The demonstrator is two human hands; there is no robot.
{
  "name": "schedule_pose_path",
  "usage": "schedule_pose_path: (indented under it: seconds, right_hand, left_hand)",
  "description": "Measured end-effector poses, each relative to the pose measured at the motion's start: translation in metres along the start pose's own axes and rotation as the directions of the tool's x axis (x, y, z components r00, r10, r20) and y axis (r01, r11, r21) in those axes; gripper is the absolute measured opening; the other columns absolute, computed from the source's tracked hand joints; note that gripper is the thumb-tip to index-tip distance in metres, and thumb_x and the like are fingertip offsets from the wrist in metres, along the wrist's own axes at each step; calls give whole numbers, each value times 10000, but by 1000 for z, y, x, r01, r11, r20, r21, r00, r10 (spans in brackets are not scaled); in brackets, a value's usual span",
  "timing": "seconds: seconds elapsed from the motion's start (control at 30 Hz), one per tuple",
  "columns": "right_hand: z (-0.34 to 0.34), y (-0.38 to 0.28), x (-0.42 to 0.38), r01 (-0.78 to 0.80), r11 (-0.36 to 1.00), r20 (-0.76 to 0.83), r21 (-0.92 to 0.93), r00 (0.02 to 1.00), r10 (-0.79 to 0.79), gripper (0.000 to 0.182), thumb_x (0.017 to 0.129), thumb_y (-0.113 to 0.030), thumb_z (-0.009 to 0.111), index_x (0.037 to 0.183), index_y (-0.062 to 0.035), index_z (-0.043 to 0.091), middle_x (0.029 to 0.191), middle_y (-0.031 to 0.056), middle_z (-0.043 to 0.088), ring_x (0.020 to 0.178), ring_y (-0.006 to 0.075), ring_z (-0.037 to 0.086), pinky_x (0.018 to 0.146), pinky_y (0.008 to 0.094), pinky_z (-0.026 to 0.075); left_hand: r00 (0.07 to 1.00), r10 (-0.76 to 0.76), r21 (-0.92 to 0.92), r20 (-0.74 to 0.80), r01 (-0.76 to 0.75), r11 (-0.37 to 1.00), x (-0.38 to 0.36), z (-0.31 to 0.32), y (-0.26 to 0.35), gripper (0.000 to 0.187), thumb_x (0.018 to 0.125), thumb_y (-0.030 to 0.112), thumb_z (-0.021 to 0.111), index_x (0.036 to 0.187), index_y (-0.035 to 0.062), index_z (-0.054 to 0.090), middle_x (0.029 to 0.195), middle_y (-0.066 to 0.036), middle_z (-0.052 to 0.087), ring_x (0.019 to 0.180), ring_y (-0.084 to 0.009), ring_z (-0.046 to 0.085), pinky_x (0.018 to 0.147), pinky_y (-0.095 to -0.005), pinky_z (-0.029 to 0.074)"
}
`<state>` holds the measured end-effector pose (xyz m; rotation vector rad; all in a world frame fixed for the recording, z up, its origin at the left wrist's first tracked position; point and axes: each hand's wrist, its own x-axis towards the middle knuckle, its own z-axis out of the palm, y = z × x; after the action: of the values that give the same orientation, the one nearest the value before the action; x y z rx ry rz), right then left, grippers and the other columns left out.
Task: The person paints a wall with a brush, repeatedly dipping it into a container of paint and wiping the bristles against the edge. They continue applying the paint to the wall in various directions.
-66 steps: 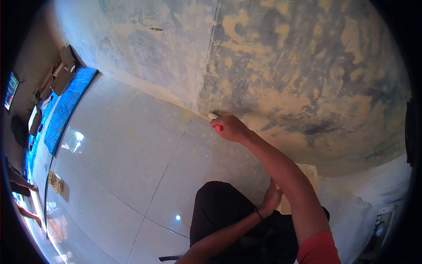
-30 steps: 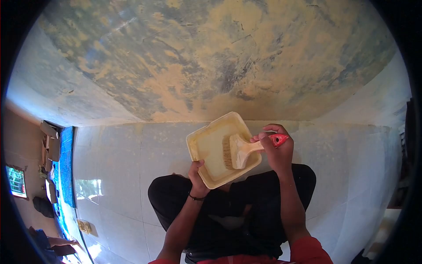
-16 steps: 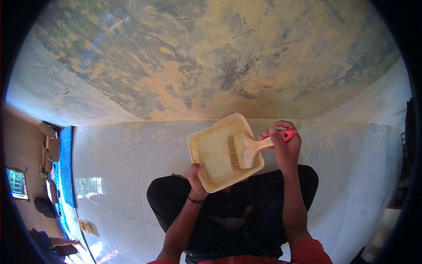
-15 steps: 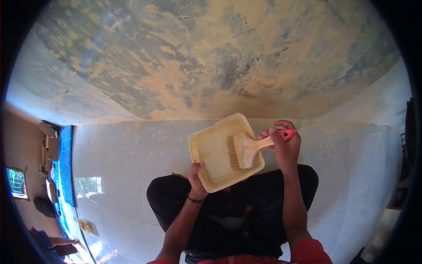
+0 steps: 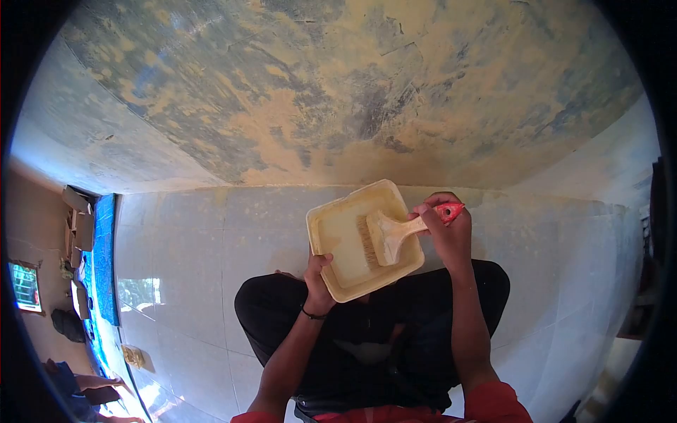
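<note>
My left hand point(image 5: 320, 282) grips the lower left edge of a cream rectangular tray point(image 5: 330, 204), thumb over the rim. Pale liquid lies in the tray, which is held above my crossed legs. In my right hand point(image 5: 448, 229) is a wide paintbrush point(image 5: 396, 233) with a red-tipped handle, gripped by the handle. Its bristles point left, over the inside of the tray; whether they touch the liquid I cannot tell.
A wall point(image 5: 338, 99) with patchy yellowish and grey coating rises ahead. Pale glossy tiles point(image 5: 176, 247) cover the floor. At the left are a blue strip point(image 5: 106, 261), cardboard boxes point(image 5: 83, 229), a yellowish bundle point(image 5: 132, 355) and another person's arm point(image 5: 97, 382).
The brush and my right hand have moved slightly left and a little up relative to the tray. My left hand has slid slightly up along the tray's edge. The tray has shifted slightly upward.
</note>
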<state>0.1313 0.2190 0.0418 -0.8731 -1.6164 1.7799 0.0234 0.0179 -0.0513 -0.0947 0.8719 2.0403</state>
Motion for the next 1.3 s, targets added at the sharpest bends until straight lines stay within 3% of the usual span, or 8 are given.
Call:
schedule_pose_path:
  seconds: [0.3,0.6,0.67,0.9,1.03,1.1,1.2,1.3]
  right_hand:
    - [11,4,-5,-121,991,73,55,991,116,160,822,-111,606,909,-1,529,821,100,626,782,157,647,593,246,547]
    - [17,5,-8,-142,990,164,23,977,136,160,814,-103,610,899,1,523,812,103,636,781,150,645,589,248,551]
    - [17,6,-10,-116,993,208,-1,971,114,129,842,-89,572,916,-16,494,835,108,628,804,199,660,576,256,554]
    - [19,3,-14,-201,973,156,112,971,183,134,840,-95,564,922,-25,485,829,120,627,777,216,663,551,266,554]
    - [12,-5,-13,-191,968,131,165,977,171,168,840,-117,580,930,-21,476,820,124,628,780,214,660,567,273,556]
    - [7,-9,-12,-186,966,131,180,978,164,197,840,-129,591,945,-13,471,823,126,630,798,205,656,594,278,560]
    - [-1,-14,-13,-100,971,112,217,991,77,250,836,-145,615,971,-11,453,854,143,637,797,215,659,589,279,559]
    - [-9,-15,-13,44,987,72,153,996,-55,279,835,-143,628,990,-14,436,884,164,640,841,237,653,633,299,560]
  left_hand:
    - [991,-100,-32,85,103,994,-2,3,-5,618,755,174,450,1336,76,264,1255,-141,414,1150,-291,450,946,-427,411]
    - [997,-70,-11,34,70,997,-1,5,-9,618,765,160,436,1349,82,249,1261,-142,411,1151,-298,452,948,-434,410]
    - [997,-69,-18,34,70,997,-1,5,-9,612,768,165,433,1347,83,253,1261,-143,410,1149,-297,454,945,-432,412]
    - [999,-45,40,3,45,998,-1,6,-6,577,780,184,427,1325,69,279,1246,-148,428,1125,-302,473,925,-431,429]
    - [997,-57,-13,46,58,998,-3,13,-1,551,785,191,427,1303,50,306,1216,-157,457,1101,-308,493,910,-435,440]
    - [999,-53,67,-5,53,996,-6,19,1,530,789,197,434,1281,27,334,1191,-167,478,1083,-314,505,902,-441,445]
    - [996,-78,-57,39,80,995,-3,15,-1,528,786,207,448,1267,12,351,1186,-171,482,1076,-317,508,903,-440,441]
    - [998,-57,-51,31,58,997,-2,13,-2,531,782,218,460,1260,8,359,1176,-169,485,1064,-315,513,904,-436,436]
